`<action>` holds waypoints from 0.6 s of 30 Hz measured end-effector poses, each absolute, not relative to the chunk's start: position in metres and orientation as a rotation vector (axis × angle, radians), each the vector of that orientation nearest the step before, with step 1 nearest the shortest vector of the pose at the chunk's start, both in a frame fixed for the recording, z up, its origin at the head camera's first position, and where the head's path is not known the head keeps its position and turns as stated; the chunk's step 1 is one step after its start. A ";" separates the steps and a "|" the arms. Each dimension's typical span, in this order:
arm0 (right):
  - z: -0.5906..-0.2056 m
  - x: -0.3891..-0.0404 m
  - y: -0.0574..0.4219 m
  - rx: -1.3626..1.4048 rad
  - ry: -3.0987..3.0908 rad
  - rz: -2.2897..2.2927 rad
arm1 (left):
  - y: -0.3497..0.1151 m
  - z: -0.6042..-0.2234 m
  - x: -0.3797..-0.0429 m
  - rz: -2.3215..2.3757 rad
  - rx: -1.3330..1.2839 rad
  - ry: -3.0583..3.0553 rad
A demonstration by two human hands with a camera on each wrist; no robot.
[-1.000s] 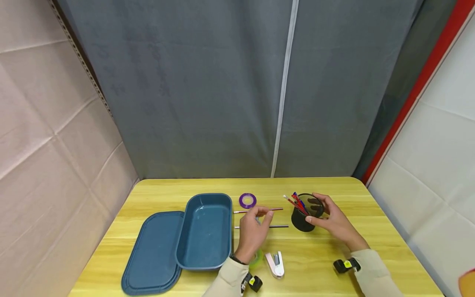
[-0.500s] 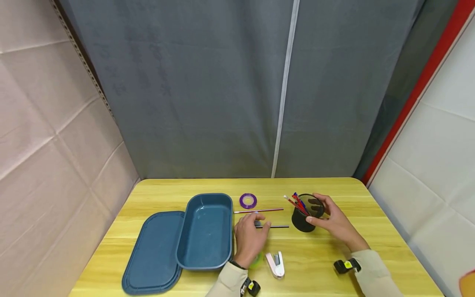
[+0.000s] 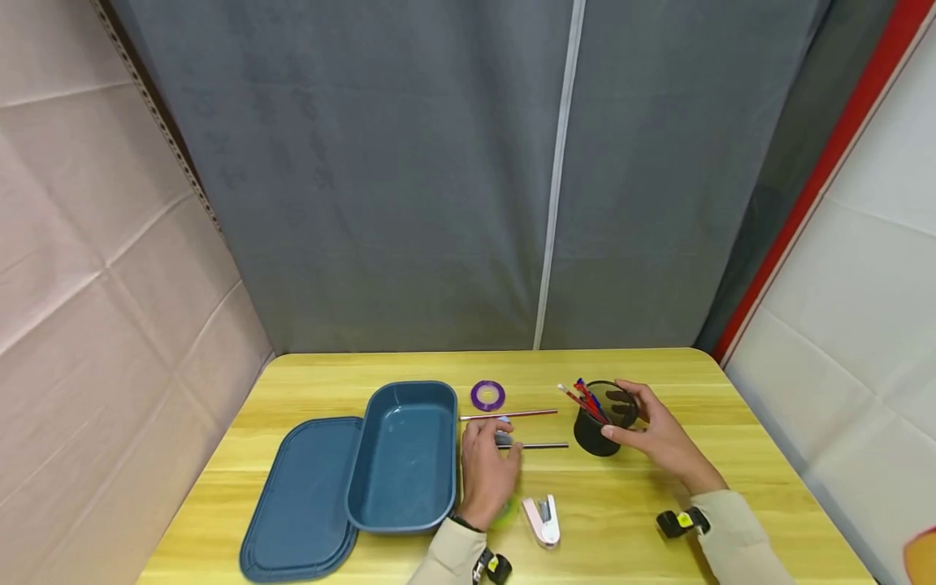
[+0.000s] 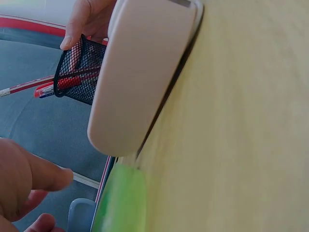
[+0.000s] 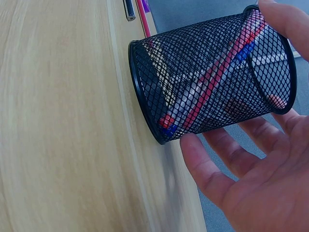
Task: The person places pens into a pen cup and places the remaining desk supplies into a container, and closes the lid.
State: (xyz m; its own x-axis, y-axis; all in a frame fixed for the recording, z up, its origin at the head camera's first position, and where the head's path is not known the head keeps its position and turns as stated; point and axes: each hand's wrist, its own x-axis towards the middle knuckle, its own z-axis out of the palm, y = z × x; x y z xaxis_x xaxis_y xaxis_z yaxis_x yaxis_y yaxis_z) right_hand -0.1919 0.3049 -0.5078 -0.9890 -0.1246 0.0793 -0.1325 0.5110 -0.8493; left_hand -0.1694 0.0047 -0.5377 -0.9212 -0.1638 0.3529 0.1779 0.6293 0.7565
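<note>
My right hand [image 3: 661, 439] grips a black mesh pen cup [image 3: 598, 435] at the right, thumb and fingers round its side. Red and blue pens and a pencil [image 3: 569, 393] lean out of the cup. My left hand [image 3: 488, 479] is low over the table beside the blue bin, thumb and fingers apart. In front of its fingers lies a small grey-blue object [image 3: 503, 439], partly covered; its kind is unclear. In the left wrist view, a gap shows between the thumb [image 4: 50, 175] and this grey-blue object [image 4: 82, 215]. A red pencil [image 3: 537, 413] and a dark pencil [image 3: 547, 445] lie alongside.
The blue bin [image 3: 402, 487] stands left of the left hand, its lid [image 3: 303, 496] flat beside it. Behind is a purple tape roll [image 3: 475, 396]. A pale pink-and-white stapler [image 3: 544, 532] lies nearer, beside a green tape roll [image 3: 504, 516] partly hidden by the left wrist.
My left hand has come down and slightly back towards me and to the left, uncovering more of the dark pencil. The right hand and the pen cup stay in place.
</note>
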 end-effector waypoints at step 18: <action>-0.507 -0.190 0.303 0.225 -2.720 1.535 | 0.000 -0.546 -0.172 -1.077 -0.018 -2.503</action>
